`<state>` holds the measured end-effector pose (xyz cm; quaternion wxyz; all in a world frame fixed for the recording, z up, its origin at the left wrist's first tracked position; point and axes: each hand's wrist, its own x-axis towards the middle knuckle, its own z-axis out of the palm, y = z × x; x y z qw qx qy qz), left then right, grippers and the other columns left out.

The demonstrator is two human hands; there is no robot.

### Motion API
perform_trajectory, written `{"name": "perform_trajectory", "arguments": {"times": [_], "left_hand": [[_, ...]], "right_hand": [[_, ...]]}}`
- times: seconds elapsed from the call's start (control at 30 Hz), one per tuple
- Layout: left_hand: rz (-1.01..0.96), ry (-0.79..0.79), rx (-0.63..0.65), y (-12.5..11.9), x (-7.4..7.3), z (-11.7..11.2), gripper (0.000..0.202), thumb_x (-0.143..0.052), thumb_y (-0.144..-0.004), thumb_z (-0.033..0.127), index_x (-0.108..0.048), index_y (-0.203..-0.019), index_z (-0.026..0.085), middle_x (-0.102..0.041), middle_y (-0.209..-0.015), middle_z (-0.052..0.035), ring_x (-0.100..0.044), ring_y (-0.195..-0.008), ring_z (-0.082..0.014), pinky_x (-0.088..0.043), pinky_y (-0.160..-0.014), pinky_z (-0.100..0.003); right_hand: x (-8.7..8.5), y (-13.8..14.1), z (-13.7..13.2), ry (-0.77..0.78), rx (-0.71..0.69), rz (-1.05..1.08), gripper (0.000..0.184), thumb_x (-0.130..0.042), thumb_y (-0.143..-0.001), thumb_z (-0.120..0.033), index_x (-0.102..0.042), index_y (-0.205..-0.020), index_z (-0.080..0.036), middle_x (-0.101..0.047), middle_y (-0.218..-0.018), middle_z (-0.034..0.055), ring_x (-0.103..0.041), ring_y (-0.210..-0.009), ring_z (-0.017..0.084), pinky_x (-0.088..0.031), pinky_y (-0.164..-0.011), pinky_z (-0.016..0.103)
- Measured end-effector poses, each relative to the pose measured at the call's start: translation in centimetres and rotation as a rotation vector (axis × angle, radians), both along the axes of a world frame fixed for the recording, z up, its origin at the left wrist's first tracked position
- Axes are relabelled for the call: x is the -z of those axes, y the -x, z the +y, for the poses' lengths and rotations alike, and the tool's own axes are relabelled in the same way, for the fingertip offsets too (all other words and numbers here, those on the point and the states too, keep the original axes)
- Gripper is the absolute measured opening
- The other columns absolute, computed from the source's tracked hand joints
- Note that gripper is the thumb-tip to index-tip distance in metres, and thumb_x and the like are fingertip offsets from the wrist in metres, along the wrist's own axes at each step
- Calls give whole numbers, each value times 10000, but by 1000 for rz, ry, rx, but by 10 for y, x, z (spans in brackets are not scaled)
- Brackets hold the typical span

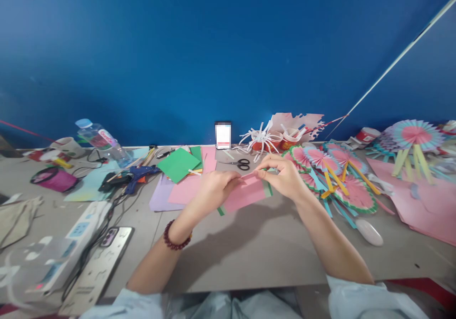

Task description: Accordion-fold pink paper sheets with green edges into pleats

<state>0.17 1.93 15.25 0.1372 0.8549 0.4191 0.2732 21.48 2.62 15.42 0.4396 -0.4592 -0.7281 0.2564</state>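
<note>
A pink sheet of paper with green strips along its two side edges hangs between my hands, just above the table. Its upper edge is pinched by my left hand, fingers closed. The fingers of my right hand pinch the same edge a little further right. Along that edge the paper looks folded over, though the fingers partly cover it. Behind my hands lie black-handled scissors. Green paper rests on pink and lilac sheets to the left.
Pink paper fan rosettes with ribbons spread out on the right, near a white oval object. A lit phone leans against the blue wall. On the left are a bottle, a blue glue gun, a power strip and another phone.
</note>
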Motion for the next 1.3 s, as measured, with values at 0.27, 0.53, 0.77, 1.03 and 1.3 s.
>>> {"name": "perform_trajectory", "arguments": {"times": [0.27, 0.53, 0.77, 1.03, 1.3], "left_hand": [[-41, 117, 92, 4, -4, -1, 214, -489, -915, 210, -699, -876, 194, -702, -692, -3, -561, -512, -113, -355, -493, -211], [-119, 160, 104, 4, -3, 0, 261, -473, -912, 266, -700, -820, 175, -646, -603, -3, -523, -497, -111, -361, -483, -210], [-130, 279, 89, 6, -6, 3, 234, -519, -873, 293, -707, -796, 178, -647, -625, 10, -490, -513, -100, -330, -455, -197], [-125, 310, 60, 7, -6, 7, 232, -520, -850, 267, -714, -770, 169, -650, -621, 10, -489, -514, -99, -341, -470, -195], [-134, 409, 124, 15, -4, 12, 303, -487, -885, 365, -715, -901, 166, -699, -781, -18, -573, -656, -133, -396, -540, -204]], "right_hand": [[-1, -2, 0, 31, -6, -11, 174, -696, -771, -369, -719, -710, -207, -639, -732, 22, -596, -716, 169, -455, -692, 326], [0, -4, 0, 12, -15, -12, 187, -683, -783, -380, -709, -707, -211, -642, -733, 19, -588, -716, 165, -455, -693, 320], [3, -5, 4, 55, 7, -11, 240, -669, -779, -408, -671, -664, -197, -620, -700, 16, -562, -686, 159, -425, -657, 309], [3, -5, 4, 72, -23, -28, 268, -663, -793, -440, -672, -675, -200, -622, -726, 33, -566, -704, 178, -430, -669, 331], [5, -8, 8, 55, -1, -32, 290, -659, -797, -430, -650, -650, -181, -617, -697, 30, -560, -681, 158, -426, -660, 305]]}}
